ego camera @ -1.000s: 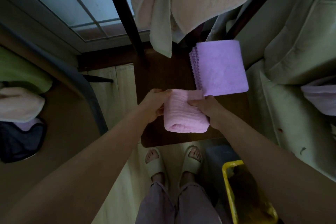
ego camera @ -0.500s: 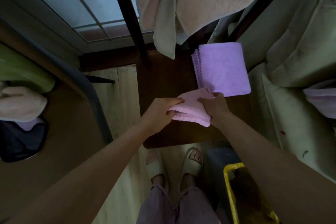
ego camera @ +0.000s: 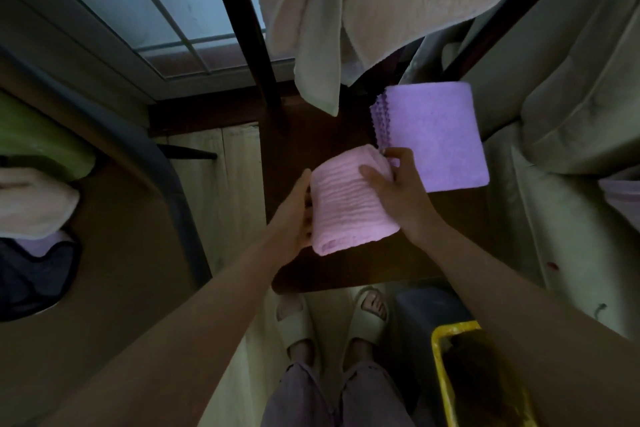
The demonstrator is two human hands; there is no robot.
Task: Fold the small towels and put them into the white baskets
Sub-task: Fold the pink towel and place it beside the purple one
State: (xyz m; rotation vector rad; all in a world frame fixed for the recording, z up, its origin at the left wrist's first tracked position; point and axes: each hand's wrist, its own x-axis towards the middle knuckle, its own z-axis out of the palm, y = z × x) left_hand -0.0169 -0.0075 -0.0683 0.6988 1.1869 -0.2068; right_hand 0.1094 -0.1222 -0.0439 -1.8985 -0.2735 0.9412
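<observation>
While both hands are busy over the dark wooden table [ego camera: 346, 135], no white basket can be made out anywhere in view, so the pink towel has nowhere obvious to go yet. Largest in the scene are the pale towels [ego camera: 381, 10] hanging above the table's far side, at least two of them overlapping. Below them lies one folded purple towel [ego camera: 436, 139], flat on the table's right part, its scalloped edges stacked on the left side. Just beside its near left corner is the one pink towel [ego camera: 349, 201], folded into a thick bundle and held just above or on the table, I cannot tell which. The left hand [ego camera: 294, 215] grips its left edge with fingers tucked behind the cloth, and the right hand [ego camera: 394, 187] pinches its upper right corner, thumb on top; the two hands sit apart, one at each side. My worry is the loose grip at that corner: if the right hand lets go before the left has the whole bundle, the layers could spring open and spoil the fold. The right fingers also touch or nearly touch the purple towel's corner, so a careless lift might drag it askew. One yellow-rimmed bin [ego camera: 446, 374] stands on the floor at lower right.
</observation>
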